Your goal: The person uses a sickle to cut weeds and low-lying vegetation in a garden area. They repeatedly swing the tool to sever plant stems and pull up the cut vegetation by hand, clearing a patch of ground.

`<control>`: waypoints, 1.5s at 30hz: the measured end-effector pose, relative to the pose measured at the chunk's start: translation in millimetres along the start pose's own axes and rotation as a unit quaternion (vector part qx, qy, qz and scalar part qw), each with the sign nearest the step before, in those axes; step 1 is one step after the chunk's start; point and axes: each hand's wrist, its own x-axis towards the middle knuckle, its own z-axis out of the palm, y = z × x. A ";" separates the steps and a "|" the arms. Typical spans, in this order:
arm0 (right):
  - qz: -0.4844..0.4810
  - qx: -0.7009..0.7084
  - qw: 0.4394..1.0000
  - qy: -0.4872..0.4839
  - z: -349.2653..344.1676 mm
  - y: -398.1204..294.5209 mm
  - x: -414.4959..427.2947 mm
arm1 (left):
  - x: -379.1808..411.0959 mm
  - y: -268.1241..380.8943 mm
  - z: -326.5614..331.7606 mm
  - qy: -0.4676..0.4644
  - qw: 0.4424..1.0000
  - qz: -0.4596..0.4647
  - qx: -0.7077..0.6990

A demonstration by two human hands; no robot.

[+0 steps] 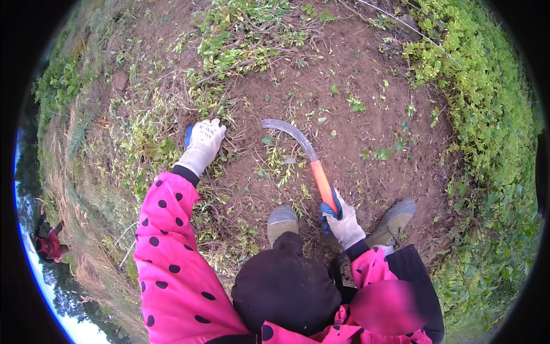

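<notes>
My right hand (pixel 346 223), in a white work glove with a blue coated palm, is closed around the orange handle of a sickle (pixel 323 182). Its curved grey blade (pixel 293 132) points up and to the left over bare soil. My left hand (pixel 204 139), gloved the same way, is reached out to the left at a strip of cut stems and leaves (pixel 219 101). Its fingers are curled down and mostly hidden, so whether stems are inside them cannot be told.
Dense low green shrubs (pixel 481 107) border the brown soil (pixel 369 99) on the right. More cut branches (pixel 245 47) lie ahead. My shoes (pixel 282 223) stand on the ground below. Another person (pixel 50 245) is far off at the left, beside tall dry grass (pixel 92 266).
</notes>
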 end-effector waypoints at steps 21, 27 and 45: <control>-0.196 -0.166 0.960 0.113 24.6 -90.8 109.8 | 89.6 -8.7 -15.5 0.044 0.995 -0.042 -0.082; -0.134 -0.110 0.985 0.011 1.1 -9.4 19.1 | -0.5 29.8 -18.3 -0.073 0.991 0.009 -0.109; -0.227 -0.173 0.957 0.052 -11.7 -4.5 26.5 | -131.8 -12.3 23.4 -0.117 0.945 -0.280 -0.120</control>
